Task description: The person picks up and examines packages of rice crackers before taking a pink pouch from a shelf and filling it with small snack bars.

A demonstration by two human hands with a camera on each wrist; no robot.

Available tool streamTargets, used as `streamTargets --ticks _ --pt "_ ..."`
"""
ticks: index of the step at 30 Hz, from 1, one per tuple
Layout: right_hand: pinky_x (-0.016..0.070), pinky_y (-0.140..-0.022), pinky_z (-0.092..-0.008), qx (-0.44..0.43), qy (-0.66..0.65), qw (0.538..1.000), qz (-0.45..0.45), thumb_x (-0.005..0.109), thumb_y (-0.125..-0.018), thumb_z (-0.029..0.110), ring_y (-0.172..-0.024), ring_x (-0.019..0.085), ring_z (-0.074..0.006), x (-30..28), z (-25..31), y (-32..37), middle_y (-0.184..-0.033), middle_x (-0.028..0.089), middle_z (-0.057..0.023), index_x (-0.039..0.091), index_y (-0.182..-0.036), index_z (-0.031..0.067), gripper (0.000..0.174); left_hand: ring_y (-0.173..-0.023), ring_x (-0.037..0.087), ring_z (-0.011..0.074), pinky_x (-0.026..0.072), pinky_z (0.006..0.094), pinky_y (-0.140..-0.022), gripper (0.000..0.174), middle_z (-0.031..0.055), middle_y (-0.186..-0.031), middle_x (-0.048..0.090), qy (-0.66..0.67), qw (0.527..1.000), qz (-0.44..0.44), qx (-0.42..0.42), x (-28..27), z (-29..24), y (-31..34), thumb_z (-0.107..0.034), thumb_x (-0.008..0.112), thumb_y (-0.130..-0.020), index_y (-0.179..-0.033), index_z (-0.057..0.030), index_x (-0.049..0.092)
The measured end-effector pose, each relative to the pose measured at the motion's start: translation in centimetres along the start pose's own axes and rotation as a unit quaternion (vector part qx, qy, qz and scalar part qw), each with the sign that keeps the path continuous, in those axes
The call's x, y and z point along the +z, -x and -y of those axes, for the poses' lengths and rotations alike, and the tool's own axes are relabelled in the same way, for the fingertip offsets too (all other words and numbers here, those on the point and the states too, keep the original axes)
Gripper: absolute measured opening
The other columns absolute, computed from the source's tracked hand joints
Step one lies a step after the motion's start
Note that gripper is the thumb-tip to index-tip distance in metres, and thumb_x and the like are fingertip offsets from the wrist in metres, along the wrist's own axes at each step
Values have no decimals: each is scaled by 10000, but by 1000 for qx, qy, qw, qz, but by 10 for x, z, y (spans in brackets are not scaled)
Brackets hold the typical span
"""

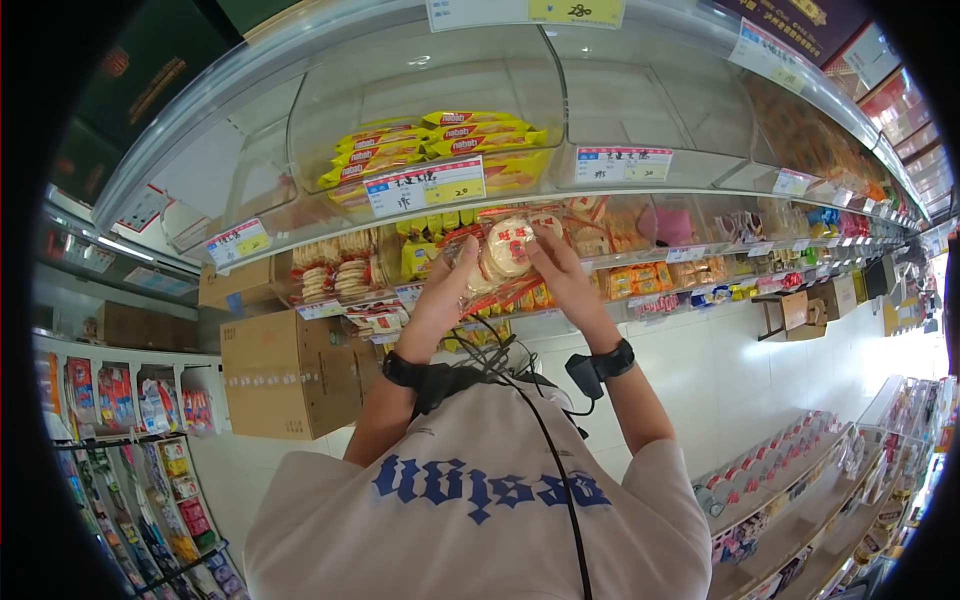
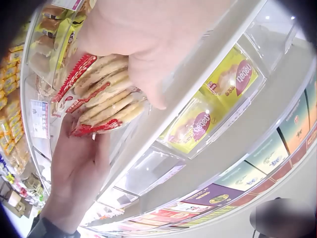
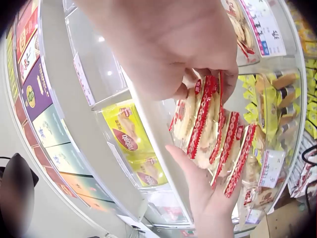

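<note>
Several packets of round rice crackers (image 1: 507, 248) are held together in front of the lower shelf, in clear wrappers with red edges. My left hand (image 1: 443, 298) grips the stack from one side. My right hand (image 1: 568, 287) holds it from the other, thumb on the top wrapper. In the left wrist view the packets (image 2: 105, 94) stand side by side between both hands. The right wrist view shows the red wrapper edges (image 3: 203, 116) fanned out, with my right hand (image 3: 173, 47) gripping from above and my left hand (image 3: 210, 198) beneath.
Yellow wafer packs (image 1: 450, 150) fill a clear bin above the hands. More stacked rice crackers (image 1: 335, 270) sit in a lower bin at left. Cardboard boxes (image 1: 285, 375) stand on the floor at left. Black cables (image 1: 540, 400) hang between the forearms.
</note>
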State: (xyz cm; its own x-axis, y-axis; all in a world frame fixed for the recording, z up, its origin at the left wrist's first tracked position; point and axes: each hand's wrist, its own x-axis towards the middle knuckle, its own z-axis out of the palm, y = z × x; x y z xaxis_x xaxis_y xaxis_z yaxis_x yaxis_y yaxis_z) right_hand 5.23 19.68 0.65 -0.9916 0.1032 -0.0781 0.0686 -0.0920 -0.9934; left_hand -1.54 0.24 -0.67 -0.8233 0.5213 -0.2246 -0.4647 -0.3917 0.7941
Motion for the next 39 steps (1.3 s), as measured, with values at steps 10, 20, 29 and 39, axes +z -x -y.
streamTargets --ticks 10,20,29,39 --pt "431 -1080 -320 -110 -84 989 50 533 -1053 67 -1274 541 -181 40 6 -2 -1357 570 -134 411 -1494 -19 466 -1106 693 231 589 391 -938 468 145 -1260 658 27 998 -1 55 -3 -16 12 -224 639 -994 -1371 26 518" --pt "376 -1135 -304 -147 -34 983 104 481 -1050 31 -1360 476 -171 49 8 -13 -1465 513 -127 397 -1507 -13 466 -1147 660 209 560 370 -966 472 117 -1284 637 14 997 12 75 4 -30 27 -136 678 -967 -1382 4 501" --pt "408 -1096 -317 -117 -1 988 103 581 -1053 183 -1349 453 -159 66 2 -9 -1484 470 -97 312 -1561 78 585 -1164 644 196 536 355 -978 526 95 -1301 628 33 996 -10 83 -20 -25 28 -64 643 -954 -1438 -23 444" --pt "400 -1098 -314 13 18 983 184 584 -1057 229 -1276 504 -173 109 13 -18 -1464 482 -165 103 -1603 -29 773 -1083 666 172 542 311 -913 564 103 -1225 653 25 985 -97 138 -51 -51 56 -152 786 -875 -1341 5 511"
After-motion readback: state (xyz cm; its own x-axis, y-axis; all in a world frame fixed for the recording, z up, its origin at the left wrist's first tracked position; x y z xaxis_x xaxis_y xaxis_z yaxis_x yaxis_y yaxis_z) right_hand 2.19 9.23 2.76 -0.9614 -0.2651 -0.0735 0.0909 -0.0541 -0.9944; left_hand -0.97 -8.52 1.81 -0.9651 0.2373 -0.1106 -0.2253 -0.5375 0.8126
